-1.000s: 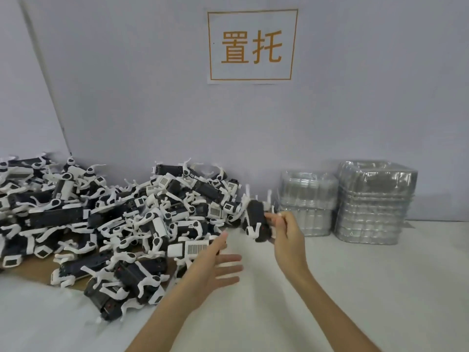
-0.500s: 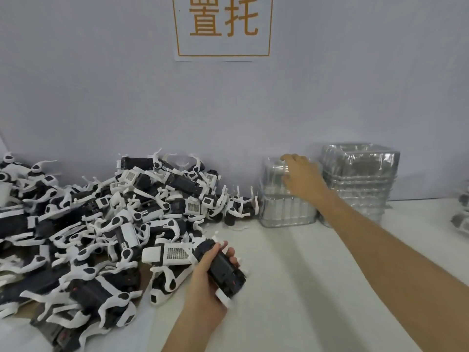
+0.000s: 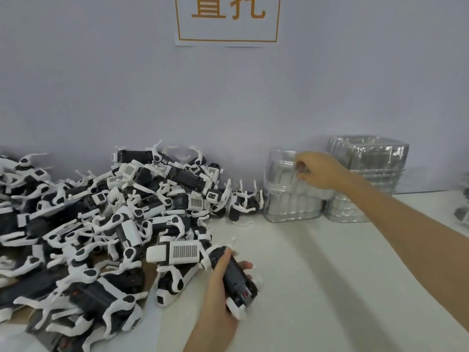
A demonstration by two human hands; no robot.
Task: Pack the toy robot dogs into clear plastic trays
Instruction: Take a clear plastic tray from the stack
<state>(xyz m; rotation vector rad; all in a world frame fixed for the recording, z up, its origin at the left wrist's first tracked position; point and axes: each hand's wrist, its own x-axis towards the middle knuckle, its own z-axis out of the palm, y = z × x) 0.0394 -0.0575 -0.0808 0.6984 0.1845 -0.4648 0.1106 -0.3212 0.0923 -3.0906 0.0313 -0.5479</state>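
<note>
A black and white toy robot dog (image 3: 234, 276) lies in my left hand (image 3: 218, 298), whose fingers curl round its body just above the white table. My right hand (image 3: 317, 170) reaches far to the back and pinches the top clear plastic tray (image 3: 280, 168), which is tilted up off the left stack of clear trays (image 3: 291, 207). A big heap of toy robot dogs (image 3: 106, 219) covers the left side of the table.
A second, taller stack of clear trays (image 3: 368, 174) stands to the right of the first, against the grey wall. A paper sign (image 3: 227, 20) with orange characters hangs above. Brown cardboard (image 3: 149, 278) lies under the heap. Something dark shows at the right edge (image 3: 463, 212).
The toy dog passed from my right hand to my left. My right hand reached to the left tray stack, gripped the top tray, and now tilts it up.
</note>
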